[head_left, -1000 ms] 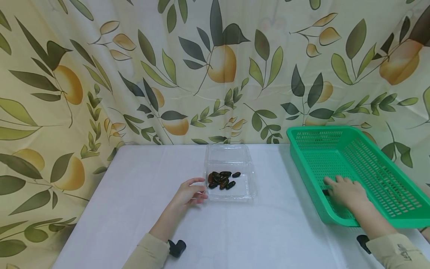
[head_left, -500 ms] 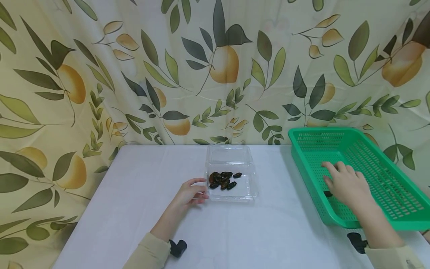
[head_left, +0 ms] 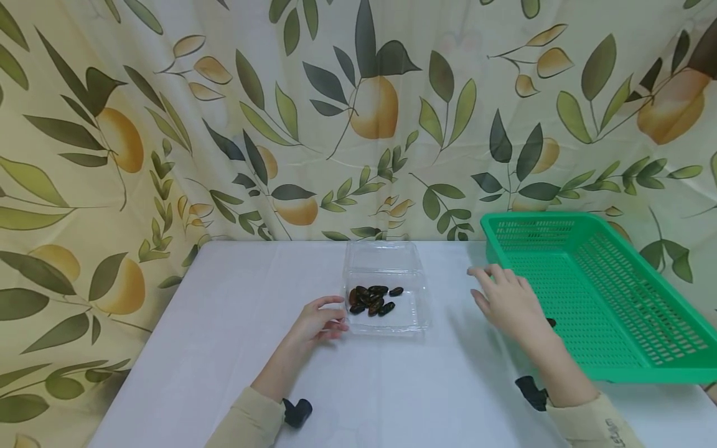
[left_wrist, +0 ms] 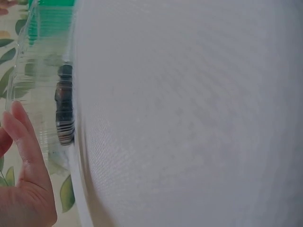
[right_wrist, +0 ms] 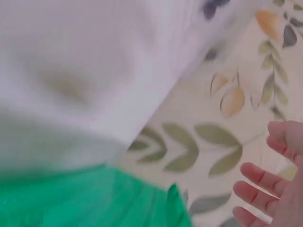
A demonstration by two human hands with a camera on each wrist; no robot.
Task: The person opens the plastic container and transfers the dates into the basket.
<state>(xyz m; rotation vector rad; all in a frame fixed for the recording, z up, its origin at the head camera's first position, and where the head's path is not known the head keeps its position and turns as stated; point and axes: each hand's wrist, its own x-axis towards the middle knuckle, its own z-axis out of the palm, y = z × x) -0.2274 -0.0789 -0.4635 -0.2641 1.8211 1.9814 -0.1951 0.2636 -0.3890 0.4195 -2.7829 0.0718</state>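
Observation:
Dark brown dates lie in a pile at the left of an open clear plastic clamshell box on the table. My left hand is at the box's left side, fingers loosely bent and seeming to touch its wall. In the left wrist view, those fingers stand beside the clear wall. Over the table, between the box and a green basket, hangs my right hand. The right wrist view shows its fingers spread with nothing held. One dark piece in the basket is partly hidden behind that hand.
A white cloth covers the table. Behind it hangs a leaf-and-fruit patterned curtain. Black wrist mounts sit at both wrists. The basket's left wall rises to the right of the box.
My right hand has lifted out of the green basket and moved left over the table; the dark piece stays in the basket. The left hand and the dates have kept their places.

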